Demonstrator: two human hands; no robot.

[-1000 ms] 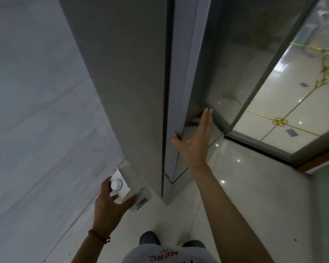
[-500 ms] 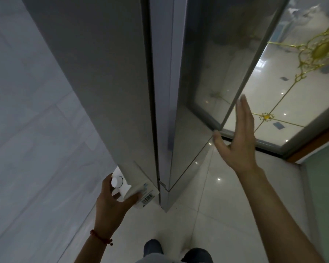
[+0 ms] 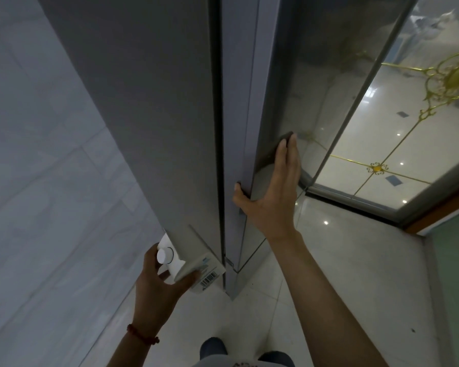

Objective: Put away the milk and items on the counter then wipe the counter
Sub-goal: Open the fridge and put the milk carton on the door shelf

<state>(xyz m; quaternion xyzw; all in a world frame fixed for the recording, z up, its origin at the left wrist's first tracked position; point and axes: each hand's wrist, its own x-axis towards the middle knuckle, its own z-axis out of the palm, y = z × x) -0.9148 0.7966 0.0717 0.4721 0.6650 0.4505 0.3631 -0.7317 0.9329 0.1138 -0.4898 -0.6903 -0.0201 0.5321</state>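
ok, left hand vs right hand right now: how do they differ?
1. The left hand has its fingers curled round the milk carton; the right hand lies with straight fingers on the fridge door.
2. The left hand is low, near the fridge's bottom corner; the right hand is higher up the door edge, thumb hooked round it.
3. The left wrist wears a red bracelet; the right wrist is bare.
Both touch something.
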